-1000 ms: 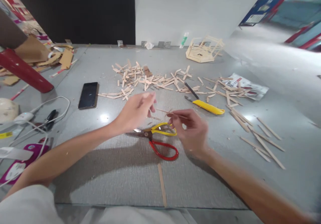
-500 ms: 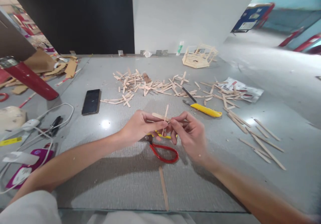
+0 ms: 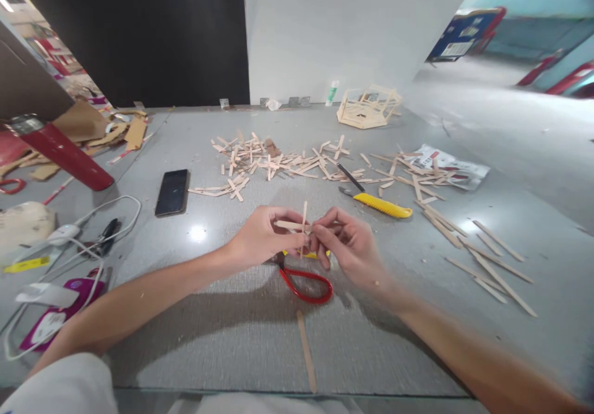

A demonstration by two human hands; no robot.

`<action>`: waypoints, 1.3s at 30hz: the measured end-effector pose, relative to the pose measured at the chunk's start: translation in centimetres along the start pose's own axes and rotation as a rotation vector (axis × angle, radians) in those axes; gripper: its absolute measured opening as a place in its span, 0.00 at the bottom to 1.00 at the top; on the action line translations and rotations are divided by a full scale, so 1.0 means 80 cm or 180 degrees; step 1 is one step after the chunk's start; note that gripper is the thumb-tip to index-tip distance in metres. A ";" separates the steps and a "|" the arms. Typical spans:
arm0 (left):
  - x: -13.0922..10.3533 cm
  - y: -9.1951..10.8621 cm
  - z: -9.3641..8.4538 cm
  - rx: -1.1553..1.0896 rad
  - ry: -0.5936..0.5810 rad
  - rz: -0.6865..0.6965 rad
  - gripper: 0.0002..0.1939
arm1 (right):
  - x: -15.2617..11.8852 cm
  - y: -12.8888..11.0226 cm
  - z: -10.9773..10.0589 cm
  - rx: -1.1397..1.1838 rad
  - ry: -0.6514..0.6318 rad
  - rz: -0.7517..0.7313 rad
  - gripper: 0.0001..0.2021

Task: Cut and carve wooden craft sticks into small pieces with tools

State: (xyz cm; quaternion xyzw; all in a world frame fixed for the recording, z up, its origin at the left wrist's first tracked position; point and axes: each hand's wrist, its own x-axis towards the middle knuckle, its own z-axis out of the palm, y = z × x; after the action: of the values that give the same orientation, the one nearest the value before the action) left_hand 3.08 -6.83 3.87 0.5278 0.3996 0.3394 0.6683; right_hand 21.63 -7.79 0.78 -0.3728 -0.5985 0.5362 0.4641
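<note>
My left hand [image 3: 273, 234] and my right hand [image 3: 346, 244] meet over the middle of the table, both closed on a small cross of wooden craft sticks [image 3: 304, 221]. One stick of the cross stands nearly upright and the other runs sideways between my fingertips. Under my hands lies a pair of red-handled scissors [image 3: 309, 301], its blades mostly hidden. Something yellow [image 3: 322, 256] shows beneath my fingers, too covered to name. A single stick [image 3: 306, 352] rests on the table in front of me.
Cut sticks and small crosses [image 3: 260, 157] lie heaped beyond my hands. A yellow utility knife [image 3: 383, 205] is at right, near loose sticks [image 3: 492, 265] and a plastic packet [image 3: 464, 169]. Behind stands a stick frame [image 3: 366, 114]. Left are a phone [image 3: 171, 192], red tumbler [image 3: 69, 157] and white cable [image 3: 137, 210].
The stick cross has turned slightly between my fingers, its standing stick now more upright. My hands stay together in nearly the same place, and the whole view has shifted a little.
</note>
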 end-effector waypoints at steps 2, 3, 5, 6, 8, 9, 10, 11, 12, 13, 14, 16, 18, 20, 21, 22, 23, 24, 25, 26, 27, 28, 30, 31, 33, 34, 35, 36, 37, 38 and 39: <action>0.000 0.004 -0.001 0.0077 0.0074 0.0016 0.07 | 0.003 -0.003 -0.005 0.0009 0.0011 -0.0053 0.16; 0.000 0.005 -0.003 0.0110 0.0147 0.0016 0.08 | 0.005 -0.004 -0.007 0.0008 0.0066 -0.0093 0.16; 0.001 0.007 -0.005 0.0171 0.0286 0.0025 0.08 | 0.008 -0.005 -0.011 -0.0019 0.0209 -0.0151 0.15; 0.001 0.007 -0.007 0.0212 0.0312 0.0030 0.08 | 0.009 -0.005 -0.013 -0.0035 0.0263 -0.0164 0.15; 0.002 0.008 -0.009 0.0310 0.0338 0.0036 0.07 | 0.010 -0.003 -0.015 -0.0048 0.0272 -0.0144 0.15; 0.003 0.008 -0.010 0.0361 0.0357 0.0040 0.06 | 0.011 -0.001 -0.017 -0.0026 0.0251 -0.0131 0.15; 0.003 0.009 -0.011 0.0406 0.0402 0.0059 0.05 | 0.012 0.002 -0.019 0.0024 0.0256 -0.0129 0.15; 0.003 0.010 -0.013 0.0450 0.0461 0.0097 0.04 | 0.014 0.005 -0.022 0.0083 0.0314 -0.0149 0.14; 0.004 0.011 -0.015 0.0496 0.0517 0.0137 0.03 | 0.017 0.009 -0.027 0.0112 0.0434 -0.0196 0.14; 0.004 0.012 -0.017 0.0543 0.0551 0.0160 0.02 | 0.021 0.014 -0.033 0.0068 0.0619 -0.0262 0.14; 0.005 0.013 -0.019 0.0585 0.0559 0.0169 0.02 | 0.025 0.019 -0.039 -0.0127 0.0845 -0.0345 0.14; 0.006 0.015 -0.024 0.0620 0.0490 0.0161 0.01 | 0.036 0.032 -0.052 -0.1089 0.1168 -0.0472 0.12; 0.007 0.016 -0.026 0.0596 0.0342 0.0164 0.03 | 0.046 0.047 -0.065 -0.2098 0.0975 -0.0394 0.12; 0.006 0.015 -0.027 0.0568 0.0216 0.0150 0.07 | 0.056 0.062 -0.077 -0.2507 0.0863 -0.0386 0.10; 0.006 0.015 -0.026 0.0560 0.0158 0.0117 0.08 | 0.060 0.068 -0.083 -0.2687 0.0892 -0.0411 0.10; 0.005 0.015 -0.026 0.0553 0.0117 0.0087 0.08 | 0.064 0.073 -0.091 -0.2864 0.0946 -0.0441 0.10; 0.004 0.015 -0.025 0.0552 0.0082 0.0075 0.08 | 0.068 0.077 -0.099 -0.3027 0.0984 -0.0468 0.12; 0.003 0.015 -0.024 0.0556 0.0052 0.0087 0.07 | 0.071 0.080 -0.107 -0.3171 0.1021 -0.0493 0.13; 0.002 0.016 -0.022 0.0562 0.0038 0.0111 0.07 | 0.075 0.081 -0.116 -0.3299 0.1042 -0.0515 0.13; 0.001 0.017 -0.021 0.0565 0.0034 0.0137 0.06 | 0.078 0.083 -0.124 -0.3408 0.1042 -0.0534 0.14; 0.001 0.019 -0.020 0.0564 0.0036 0.0147 0.05 | 0.081 0.084 -0.131 -0.3503 0.1016 -0.0555 0.13; 0.000 0.020 -0.019 0.0567 0.0035 0.0133 0.03 | 0.084 0.086 -0.136 -0.3587 0.0977 -0.0577 0.13; -0.001 0.023 -0.017 0.0618 0.0041 0.0075 0.03 | 0.089 0.089 -0.143 -0.3727 0.0886 -0.0621 0.13; -0.001 0.025 -0.016 0.0672 0.0047 0.0061 0.04 | 0.092 0.091 -0.144 -0.3782 0.0843 -0.0642 0.13; -0.002 0.027 -0.016 0.0811 0.0065 0.0080 0.07 | 0.098 0.095 -0.143 -0.3863 0.0759 -0.0680 0.13; -0.003 0.027 -0.016 0.0879 0.0072 0.0119 0.09 | 0.101 0.096 -0.142 -0.3888 0.0712 -0.0698 0.13; -0.004 0.027 -0.017 0.0944 0.0070 0.0167 0.10 | 0.104 0.096 -0.139 -0.3902 0.0661 -0.0717 0.13; -0.004 0.027 -0.018 0.1007 0.0055 0.0213 0.11 | 0.107 0.096 -0.136 -0.3905 0.0604 -0.0741 0.13; -0.005 0.028 -0.019 0.1068 0.0039 0.0255 0.12 | 0.108 0.094 -0.132 -0.3897 0.0544 -0.0773 0.13; -0.006 0.028 -0.019 0.1128 0.0020 0.0287 0.12 | 0.108 0.091 -0.126 -0.3876 0.0480 -0.0814 0.14; -0.006 0.029 -0.020 0.1180 -0.0012 0.0300 0.12 | 0.105 0.087 -0.118 -0.3842 0.0403 -0.0866 0.14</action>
State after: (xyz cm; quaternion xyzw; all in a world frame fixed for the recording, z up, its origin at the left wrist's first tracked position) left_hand 1.34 -6.09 6.04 0.6606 0.4288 0.2900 0.5438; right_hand 27.86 3.98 -4.83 -0.5209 -0.8095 0.0162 0.2703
